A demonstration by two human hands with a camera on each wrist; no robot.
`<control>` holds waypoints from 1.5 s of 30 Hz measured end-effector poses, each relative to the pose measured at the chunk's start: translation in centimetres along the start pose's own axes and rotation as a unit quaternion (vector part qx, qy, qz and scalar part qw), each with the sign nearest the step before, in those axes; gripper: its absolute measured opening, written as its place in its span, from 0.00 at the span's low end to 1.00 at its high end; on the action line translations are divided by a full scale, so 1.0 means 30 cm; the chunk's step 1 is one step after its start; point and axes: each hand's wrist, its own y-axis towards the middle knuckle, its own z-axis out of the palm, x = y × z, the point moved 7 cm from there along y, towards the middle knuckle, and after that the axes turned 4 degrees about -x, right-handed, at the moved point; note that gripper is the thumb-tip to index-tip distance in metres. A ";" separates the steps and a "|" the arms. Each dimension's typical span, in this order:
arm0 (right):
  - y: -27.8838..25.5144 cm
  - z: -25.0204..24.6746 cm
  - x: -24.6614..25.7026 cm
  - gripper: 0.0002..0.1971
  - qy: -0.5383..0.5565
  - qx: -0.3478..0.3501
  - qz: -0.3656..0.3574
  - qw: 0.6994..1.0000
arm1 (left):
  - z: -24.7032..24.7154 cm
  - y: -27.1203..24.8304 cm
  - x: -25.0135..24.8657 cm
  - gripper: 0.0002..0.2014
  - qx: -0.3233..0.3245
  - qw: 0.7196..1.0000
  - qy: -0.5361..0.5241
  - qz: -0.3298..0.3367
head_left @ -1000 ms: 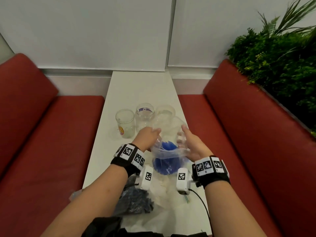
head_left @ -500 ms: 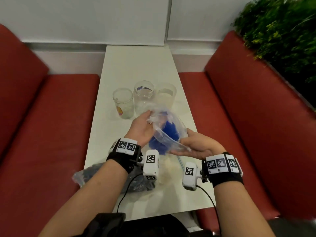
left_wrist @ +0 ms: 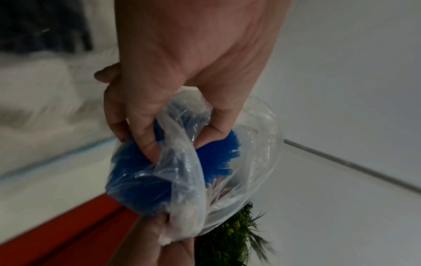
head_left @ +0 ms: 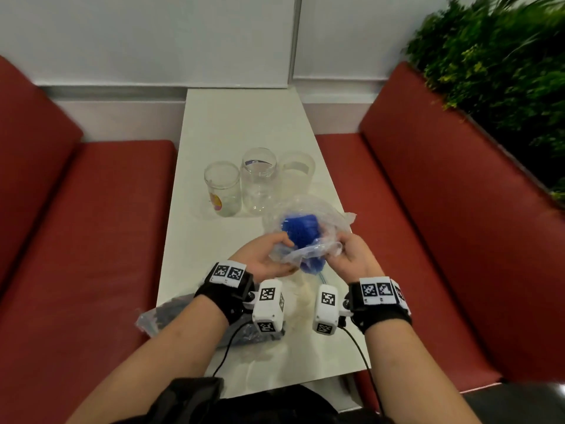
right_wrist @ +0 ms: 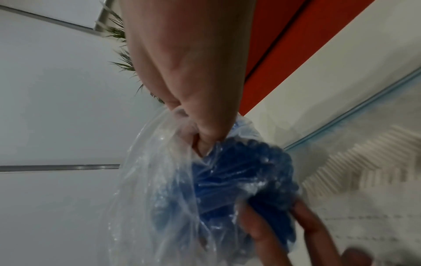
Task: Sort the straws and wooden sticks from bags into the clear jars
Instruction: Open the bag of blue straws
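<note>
Both hands hold a clear plastic bag (head_left: pixel 308 218) above the white table (head_left: pixel 244 123); inside it is a bundle of blue straws (head_left: pixel 301 232). My left hand (head_left: pixel 266 260) grips the bundle through the bag (left_wrist: pixel 227 180), fingers curled round the straws (left_wrist: pixel 218 158). My right hand (head_left: pixel 348 258) pinches the bag's bunched edge (right_wrist: pixel 159 162) beside the straws (right_wrist: pixel 239 180). Three clear jars stand in a row just beyond the bag: left jar (head_left: pixel 222 188) with a coloured sticker, middle jar (head_left: pixel 259 180), right jar (head_left: pixel 297 175).
A second bag of dark pieces (head_left: pixel 171 313) lies on the table under my left forearm, and a bag of pale sticks (right_wrist: pixel 364 171) lies under my hands. Red benches (head_left: pixel 91 224) flank the table; a green plant (head_left: pixel 504 71) stands at the right.
Both hands have drawn the bag of blue straws nearer to me and turned it; my right hand went from cradling it from below to pinching its edge. The head view shifted.
</note>
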 end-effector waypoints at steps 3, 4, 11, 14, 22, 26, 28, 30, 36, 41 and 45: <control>-0.016 0.021 0.004 0.12 0.079 0.002 0.027 0.997 | 0.031 -0.022 0.051 0.22 0.052 0.997 0.028 -0.057; -0.032 0.040 0.001 0.16 0.102 0.006 0.046 0.994 | 0.046 -0.027 0.061 0.21 0.070 0.995 0.047 -0.059; -0.078 0.118 0.010 0.24 -0.044 0.077 0.093 0.992 | 0.131 -0.040 0.026 0.23 0.139 0.986 -0.084 0.048; -0.080 0.079 0.063 0.22 -0.225 0.082 0.057 0.969 | 0.117 -0.037 -0.022 0.15 0.125 0.985 -0.100 0.059; -0.011 0.043 0.154 0.52 -0.678 0.082 -0.052 0.729 | 0.137 -0.051 -0.069 0.18 0.089 0.994 0.022 0.067; 0.001 0.127 0.160 0.29 -0.611 0.206 -0.199 0.738 | 0.102 -0.042 -0.053 0.27 0.030 0.976 0.199 0.078; 0.043 0.086 0.172 0.19 -0.582 0.180 -0.186 0.771 | 0.063 -0.038 -0.064 0.22 -0.036 0.965 0.243 0.091; 0.111 0.012 0.190 0.15 -0.570 0.122 -0.149 0.798 | 0.040 -0.031 -0.074 0.19 -0.069 0.956 0.267 0.098; 0.183 -0.060 0.152 0.19 -0.545 0.121 0.032 0.829 | 0.074 0.007 -0.072 0.38 -0.019 0.964 0.248 0.097; 0.207 -0.040 0.153 0.35 -0.593 0.107 -0.005 0.798 | 0.026 0.024 -0.169 0.39 -0.295 0.830 0.429 0.201; 0.217 -0.023 0.149 0.41 -0.614 0.110 -0.025 0.781 | 0.050 0.033 -0.206 0.36 -0.291 0.731 0.568 0.240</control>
